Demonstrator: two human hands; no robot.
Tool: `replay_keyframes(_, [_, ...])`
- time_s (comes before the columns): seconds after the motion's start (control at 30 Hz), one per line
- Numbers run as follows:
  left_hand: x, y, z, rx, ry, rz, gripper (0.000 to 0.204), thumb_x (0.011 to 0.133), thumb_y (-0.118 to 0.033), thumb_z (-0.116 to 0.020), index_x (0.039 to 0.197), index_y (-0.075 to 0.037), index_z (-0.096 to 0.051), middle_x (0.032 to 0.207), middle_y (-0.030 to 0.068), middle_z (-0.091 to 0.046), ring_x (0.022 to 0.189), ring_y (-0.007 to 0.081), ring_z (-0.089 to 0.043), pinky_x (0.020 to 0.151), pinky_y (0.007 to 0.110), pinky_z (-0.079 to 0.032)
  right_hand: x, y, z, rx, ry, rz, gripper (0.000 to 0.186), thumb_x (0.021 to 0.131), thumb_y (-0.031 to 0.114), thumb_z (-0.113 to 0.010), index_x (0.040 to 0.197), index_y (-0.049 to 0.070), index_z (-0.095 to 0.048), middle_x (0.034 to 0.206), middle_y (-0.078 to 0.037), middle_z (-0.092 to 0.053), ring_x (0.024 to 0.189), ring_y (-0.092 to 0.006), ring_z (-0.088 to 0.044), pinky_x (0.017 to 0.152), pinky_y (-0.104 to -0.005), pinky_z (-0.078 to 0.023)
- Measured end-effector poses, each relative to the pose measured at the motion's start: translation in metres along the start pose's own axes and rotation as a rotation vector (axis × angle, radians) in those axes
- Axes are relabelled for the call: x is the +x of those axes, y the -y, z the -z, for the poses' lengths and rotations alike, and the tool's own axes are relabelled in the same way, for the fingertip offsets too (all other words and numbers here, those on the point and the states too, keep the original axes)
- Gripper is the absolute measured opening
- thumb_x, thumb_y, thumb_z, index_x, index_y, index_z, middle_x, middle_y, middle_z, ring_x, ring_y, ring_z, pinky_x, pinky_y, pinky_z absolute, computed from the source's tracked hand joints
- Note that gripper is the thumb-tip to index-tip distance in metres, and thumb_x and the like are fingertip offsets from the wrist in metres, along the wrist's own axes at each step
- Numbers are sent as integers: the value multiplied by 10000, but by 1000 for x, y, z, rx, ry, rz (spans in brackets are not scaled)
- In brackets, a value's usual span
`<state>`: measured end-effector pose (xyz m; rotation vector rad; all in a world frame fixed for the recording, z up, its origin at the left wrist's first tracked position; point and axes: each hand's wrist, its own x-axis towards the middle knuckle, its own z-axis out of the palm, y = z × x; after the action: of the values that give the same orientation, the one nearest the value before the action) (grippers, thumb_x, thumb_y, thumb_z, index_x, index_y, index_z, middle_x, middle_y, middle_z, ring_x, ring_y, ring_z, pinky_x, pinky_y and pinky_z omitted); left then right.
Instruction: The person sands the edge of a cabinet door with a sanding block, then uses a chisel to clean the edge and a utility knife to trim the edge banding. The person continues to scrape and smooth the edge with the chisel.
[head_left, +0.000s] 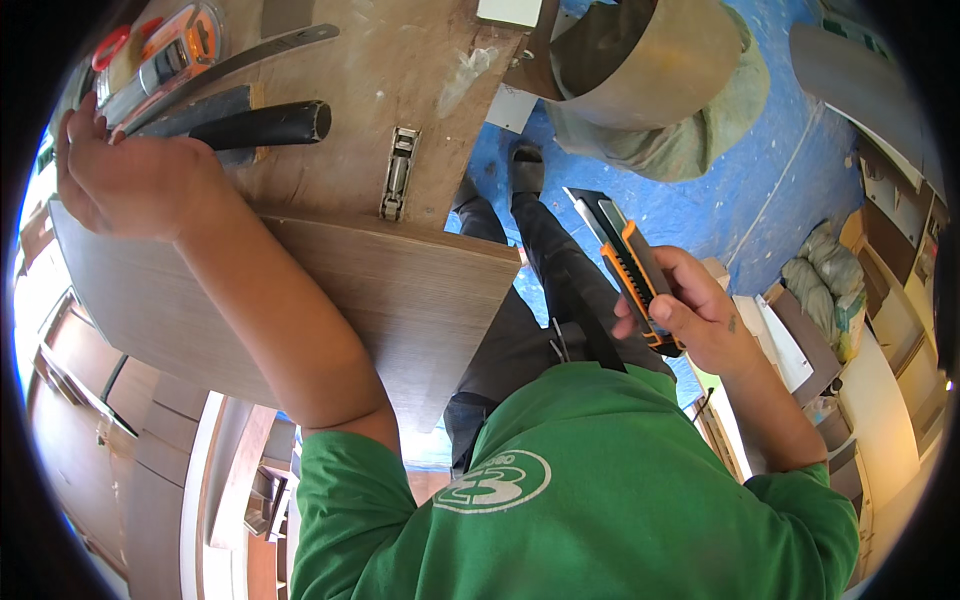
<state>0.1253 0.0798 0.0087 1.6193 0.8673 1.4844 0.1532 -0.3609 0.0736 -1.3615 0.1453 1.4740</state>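
Observation:
My right hand [695, 305] grips an orange and black utility knife [625, 255], its blade end pointing up and away from my body, off the right side of the board. My left hand [125, 175] is stretched to the far left and rests on a brown wood-grain board [400, 290] beside a black cylindrical handle [262, 125] and a dark flat tool. The board lies on a plywood bench top [400, 70]. My fingers curl loosely, and I cannot see anything held in them.
A metal drawer slide [397, 172] lies at the bench edge. A clear orange tool case [160, 55] and a long steel ruler [235, 60] lie at top left. A curled metal sheet [650, 50] stands on the blue floor. Cabinets and bags crowd the right side.

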Motion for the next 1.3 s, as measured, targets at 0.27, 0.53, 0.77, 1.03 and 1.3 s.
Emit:
replay_keyframes(0.27, [12,28,20,414,126,-341,304,1015,-206,-560,1047,-1,-782,1187,109,-688,1104,216,-659,946,344,-557,22,21,-22,-325,39,75,451,1105,349,-540,1373,-13,-545,1242,-134,-652,1120,-237,-633,982,-362,-493])
replay_keyframes(0.53, [21,36,26,483,186,-410,298,1027,-184,-541,1027,-7,-781,1186,98,-680,1094,190,-660,913,323,-568,34,19,-18,-787,78,214,461,1061,334,-598,1392,12,-582,1137,-177,-661,1016,-318,-663,902,-375,-517])
replay_keyframes(0.77, [5,11,9,203,99,-96,322,1025,-179,-514,1054,16,-769,1186,103,-653,1088,178,-657,913,304,-573,41,34,-30,-954,25,221,389,1045,323,-631,1330,58,-640,1028,-139,-684,863,-302,-680,756,-388,-539])
replay_keyframes(1.03, [16,25,13,308,101,-242,307,1012,-167,-532,1040,52,-745,1073,128,-692,983,211,-707,844,310,-564,44,42,-40,-979,69,161,445,1097,403,-522,1310,40,-663,991,-146,-689,843,-312,-692,741,-383,-551])
replay_keyframes(1.3, [7,13,10,268,90,-183,321,1021,-169,-545,1044,74,-753,1112,131,-665,969,208,-720,810,310,-559,42,40,-41,-982,74,146,453,1108,399,-501,1315,27,-654,989,-166,-684,855,-329,-687,761,-394,-549])
